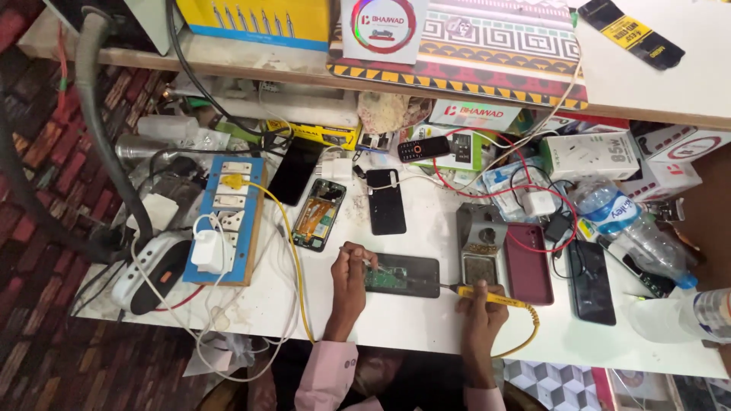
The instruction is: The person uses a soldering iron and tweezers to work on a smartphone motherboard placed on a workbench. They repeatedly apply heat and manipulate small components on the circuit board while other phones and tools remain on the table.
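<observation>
My right grip [478, 298] is closed round the yellow handle of a soldering iron [487, 297], tip pointing left twd the opened phone [402, 275]. My left grip [349, 266] is pinched shut on sth thin, prob tweezers, too small to tell for sure; its tips sit on the green board at the phone's left end. The phone lies flat on the white tabletop [411, 323], btwn both hands, near the front edge. The iron's yellow cord [525, 335] loops back by my right wrist. Just beyond the right hand stands a grey iron stand [481, 240], w/ a maroon phone case [530, 263] touching its right side. Further back: another opened phone w/ orange flex [318, 215], a black phone face down [386, 201]. Left: a blue switch board w/ a white charger plugged in [225, 221]. Right: a plastic water bottle on its side [632, 232].
</observation>
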